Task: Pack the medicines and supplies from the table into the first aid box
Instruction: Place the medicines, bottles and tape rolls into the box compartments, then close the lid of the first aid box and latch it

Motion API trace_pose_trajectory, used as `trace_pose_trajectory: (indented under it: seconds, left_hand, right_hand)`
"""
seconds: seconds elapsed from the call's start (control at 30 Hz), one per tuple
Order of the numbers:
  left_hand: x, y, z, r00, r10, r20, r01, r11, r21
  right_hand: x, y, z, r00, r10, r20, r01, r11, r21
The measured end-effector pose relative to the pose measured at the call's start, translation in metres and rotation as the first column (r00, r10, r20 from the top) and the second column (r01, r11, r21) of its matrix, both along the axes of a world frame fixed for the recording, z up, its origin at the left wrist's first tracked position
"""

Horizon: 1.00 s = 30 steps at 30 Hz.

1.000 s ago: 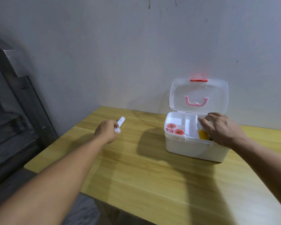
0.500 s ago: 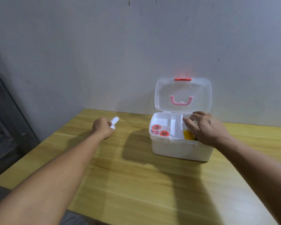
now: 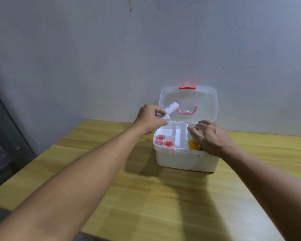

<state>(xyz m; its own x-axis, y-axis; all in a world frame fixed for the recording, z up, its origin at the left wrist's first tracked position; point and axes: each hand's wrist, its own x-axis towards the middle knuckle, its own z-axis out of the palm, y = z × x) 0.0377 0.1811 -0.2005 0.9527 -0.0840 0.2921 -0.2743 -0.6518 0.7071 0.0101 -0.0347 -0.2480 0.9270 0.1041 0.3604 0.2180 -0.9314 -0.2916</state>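
A grey wall (image 3: 94, 58) fills the back, and up against it runs the yellow wooden table (image 3: 146, 197), bare grain across the near half. At the far side of the table sits the white first aid box (image 3: 184, 159), its clear lid (image 3: 207, 101) standing upright against the wall, red latch (image 3: 187, 87) at the top edge and pink handle (image 3: 189, 111) showing through the plastic. Inside, a white divided tray (image 3: 179, 134): two red-and-white tape rolls (image 3: 164, 141) lie side by side in the front left compartment, and something yellow (image 3: 193, 145) sits in the right-hand section, half hidden. The right hand (image 3: 210, 138) rests over that right section, fingers loosely bent and spread, tips down in the tray; whether they pinch anything underneath, I cannot tell. The left hand (image 3: 150, 119) hovers above the box's left rear corner, off the table, fingers and thumb curled round a small white tube (image 3: 221, 110), which is blurred and tilts up toward the lid, its free end in front of the clear plastic.
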Motion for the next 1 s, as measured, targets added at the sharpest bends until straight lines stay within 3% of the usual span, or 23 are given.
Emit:
trace_pose_trajectory:
  seconds: [0.23, 0.4, 0.47, 0.63, 0.7, 0.77, 0.83, 0.93, 1.0]
  left_hand:
    - [0.003, -0.017, -0.01, 0.999, -0.014, -0.033, 0.019, 0.986, 0.166]
    - [-0.002, -0.025, -0.003, 0.999, 0.036, 0.019, -0.038, 0.994, 0.105]
    - [-0.013, -0.031, 0.002, 0.998, 0.035, -0.045, -0.033, 0.998, 0.047]
    - [-0.034, -0.039, 0.006, 0.95, -0.152, -0.274, 0.151, 0.988, -0.026]
    - [-0.032, -0.041, 0.004, 0.978, -0.094, -0.189, 0.085, 0.995, -0.056]
    - [-0.026, -0.04, -0.001, 0.998, 0.063, -0.02, -0.063, 0.998, 0.013]
    - [-0.02, -0.039, -0.01, 0.994, 0.086, 0.064, -0.094, 0.987, 0.13]
    - [-0.014, -0.037, -0.027, 0.997, -0.036, -0.073, 0.059, 0.935, 0.349]
    - [-0.011, -0.038, -0.038, 0.987, -0.096, -0.129, 0.146, 0.865, 0.479]
  right_hand:
    - [0.001, 0.0, 0.0, 1.0, -0.021, -0.018, 0.021, 1.0, -0.014]
    - [0.0, -0.001, 0.0, 1.0, 0.0, -0.002, 0.0, 1.0, 0.021]
    - [0.001, -0.001, 0.0, 1.0, 0.001, -0.003, -0.001, 0.999, 0.039]
    - [-0.003, 0.0, 0.002, 1.0, -0.008, 0.005, 0.008, 0.995, 0.096]
    - [-0.006, 0.001, 0.004, 1.0, 0.003, -0.009, -0.002, 0.991, 0.132]
    - [-0.008, 0.002, 0.006, 1.0, 0.015, -0.027, -0.01, 0.986, 0.167]
    - [-0.01, 0.003, 0.008, 0.999, 0.018, -0.028, -0.013, 0.981, 0.192]
    - [-0.008, 0.002, 0.008, 0.999, 0.041, -0.032, -0.031, 0.969, 0.247]
    - [-0.004, 0.001, 0.009, 0.998, 0.057, -0.032, -0.04, 0.925, 0.377]
